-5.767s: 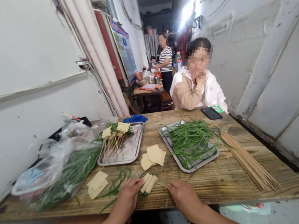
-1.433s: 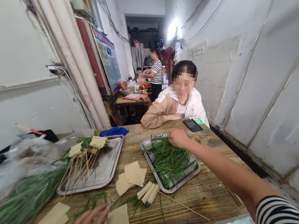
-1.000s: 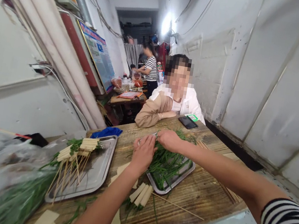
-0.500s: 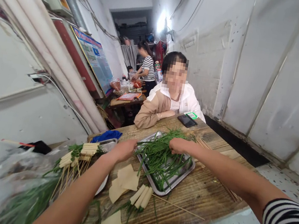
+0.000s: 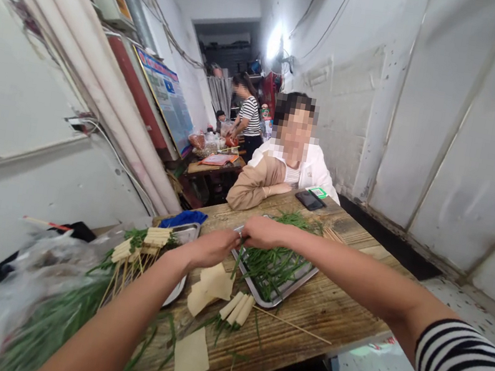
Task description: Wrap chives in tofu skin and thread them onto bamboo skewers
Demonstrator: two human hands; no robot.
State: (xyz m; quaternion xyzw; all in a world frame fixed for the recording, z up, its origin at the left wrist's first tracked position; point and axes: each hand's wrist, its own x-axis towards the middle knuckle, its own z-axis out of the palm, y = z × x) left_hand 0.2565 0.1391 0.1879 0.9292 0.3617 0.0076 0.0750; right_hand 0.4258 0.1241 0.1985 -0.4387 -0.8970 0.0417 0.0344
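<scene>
Chives [image 5: 276, 266]: light, limp, likely bruise easily (best gathered near one end); left hand [image 5: 213, 246], right hand [image 5: 263, 232]: grips narrow, pinching few stalks at tray [image 5: 293, 291] corner.

One camera, worn on the person's head, gives the only view. It looks forward and down along both bare forearms, which run in from the bottom edge and meet near the middle of the frame, so the left hand [image 5: 213, 246] and right hand [image 5: 263, 232] sit close to the lens. Nearer the camera than the hands is the front edge of the wooden table [image 5: 326, 309]. Just under and beyond the right hand is the tray [image 5: 278, 298] of green stalks [image 5: 275, 265]. Far past the hands the view faces down a narrow passage, with a seated person [image 5: 313, 174] across the table. The wide lens bows the walls at either side
</scene>
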